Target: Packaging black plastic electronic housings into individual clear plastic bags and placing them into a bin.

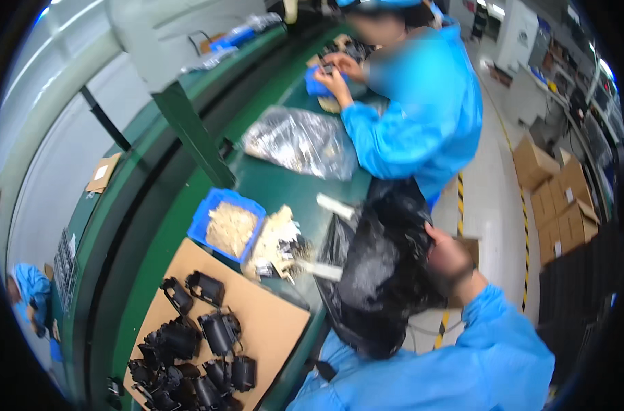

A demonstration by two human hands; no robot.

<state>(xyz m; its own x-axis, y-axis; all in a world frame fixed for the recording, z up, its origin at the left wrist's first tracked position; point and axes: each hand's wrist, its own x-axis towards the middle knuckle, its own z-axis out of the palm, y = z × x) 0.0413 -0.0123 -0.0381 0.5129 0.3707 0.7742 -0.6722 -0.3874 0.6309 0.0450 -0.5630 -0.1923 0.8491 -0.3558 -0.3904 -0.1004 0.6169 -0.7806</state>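
My right hand (450, 259) grips the upper right edge of a large black plastic bag (373, 267), its thumb or a finger showing at the rim. The bag hangs open and crumpled between my body and the bench edge, with a pale, shiny patch in its middle. My left hand does not show; the bag may cover it. Two white strips (325, 270) lie by the bag's left side. Near them on the bench is a loose heap of beige pieces (274, 243) with small dark metal parts.
A cardboard sheet (271, 318) bears several black plastic housings (221, 333). Behind it stands a blue bin (201, 226) of beige pieces, then a clear plastic bag (301, 144). A co-worker in blue (428, 103) handles a small part beyond. Cardboard boxes (565, 205) stand right.
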